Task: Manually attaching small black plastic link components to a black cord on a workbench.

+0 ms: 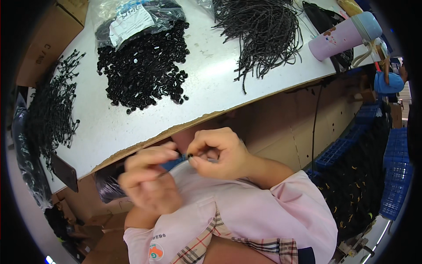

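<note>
In front of my chest, just off the table's near edge, my right hand [222,154] is closed, thumb and forefinger pinching a small black piece [190,156]. Its exact kind is too small to make out. My left hand [151,178] is beside it, a short gap away, fingers bent and smeared by motion; whether it holds anything does not show. Beyond the hands, a heap of small shiny black plastic pieces [145,66] spills from a clear plastic bag [169,11] with a white label. Farther right lies a bundle of thin black cords [263,35].
The white table [211,83] has a worn, chipped near edge. On its left, knotted black cords [55,105] lie by a dark phone-like slab [64,172] and a cardboard box [48,39]. A pink bottle [338,37] lies at the far right. Blue crates [395,171] stand right.
</note>
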### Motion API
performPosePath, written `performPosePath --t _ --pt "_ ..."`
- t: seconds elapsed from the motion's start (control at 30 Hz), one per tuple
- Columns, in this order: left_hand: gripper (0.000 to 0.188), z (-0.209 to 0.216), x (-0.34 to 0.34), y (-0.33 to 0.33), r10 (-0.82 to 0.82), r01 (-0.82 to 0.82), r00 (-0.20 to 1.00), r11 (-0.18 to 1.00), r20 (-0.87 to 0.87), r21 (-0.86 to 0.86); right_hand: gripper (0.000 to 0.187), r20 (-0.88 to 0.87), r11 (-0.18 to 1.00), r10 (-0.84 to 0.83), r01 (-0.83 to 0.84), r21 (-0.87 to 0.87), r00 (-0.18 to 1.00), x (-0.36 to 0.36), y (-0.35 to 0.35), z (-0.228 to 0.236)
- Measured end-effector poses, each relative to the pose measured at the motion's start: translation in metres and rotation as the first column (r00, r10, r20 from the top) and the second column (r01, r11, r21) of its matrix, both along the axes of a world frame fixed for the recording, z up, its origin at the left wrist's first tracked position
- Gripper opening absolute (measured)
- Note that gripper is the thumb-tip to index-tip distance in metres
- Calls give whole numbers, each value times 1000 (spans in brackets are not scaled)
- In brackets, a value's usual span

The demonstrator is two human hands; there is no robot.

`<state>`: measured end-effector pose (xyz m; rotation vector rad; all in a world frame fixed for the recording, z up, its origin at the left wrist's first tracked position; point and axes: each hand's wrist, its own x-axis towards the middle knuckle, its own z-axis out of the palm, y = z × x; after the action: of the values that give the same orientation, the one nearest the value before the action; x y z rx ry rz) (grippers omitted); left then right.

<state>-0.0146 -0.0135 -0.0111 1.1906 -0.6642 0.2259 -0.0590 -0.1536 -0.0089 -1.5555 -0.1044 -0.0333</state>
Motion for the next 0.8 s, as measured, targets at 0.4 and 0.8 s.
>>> performPosePath --t 0.4,0.8 --pt "10 -9 18 1 -75 266 934 798 -350 541 9 296 913 -43 158 -376 954 -2 10 -5" --pt "43 13 30 11 -477 707 495 707 -726 17 12 -84 931 -27 56 361 996 0 -5 -1"
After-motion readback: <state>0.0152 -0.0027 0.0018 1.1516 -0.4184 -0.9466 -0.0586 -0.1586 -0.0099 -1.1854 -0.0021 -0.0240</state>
